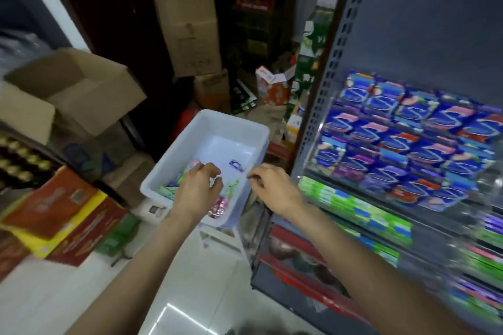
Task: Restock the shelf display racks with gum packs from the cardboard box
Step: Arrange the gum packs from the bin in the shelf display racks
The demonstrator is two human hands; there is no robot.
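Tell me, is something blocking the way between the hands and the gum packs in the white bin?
Nothing visible does. The white bin is open on top, and the left hand is already inside it, over the gum packs. The right hand is at the bin's right rim.

A tub (163, 168) sits directly ahead of me, with loose gum packs (170, 188) lying in its near end. My left hand (197, 187) is inside the tub over those packs; my right hand (272, 185) is at its right rim. The display racks (408, 144) stand to the right of the tub. An open cardboard box (73, 90) sits to the left, stacked cartons (187, 24) behind
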